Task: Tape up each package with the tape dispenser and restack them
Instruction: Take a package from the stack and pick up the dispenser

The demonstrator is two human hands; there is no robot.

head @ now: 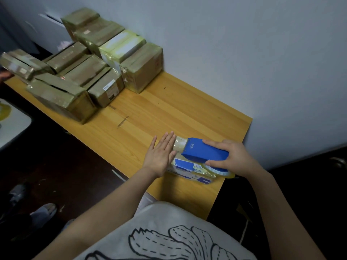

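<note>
Noted wooden table set against a pale wall. Observed taped brown packages stacked at its far left end, blurred. Found blue-and-white package lying flat near the front right edge. Seen on top of it: blue tape dispenser, gripped by right hand, fingers and thumb curled round its body. Recorded left hand flat, fingers straight and together, pressing the package's left end, holding nothing.
</note>
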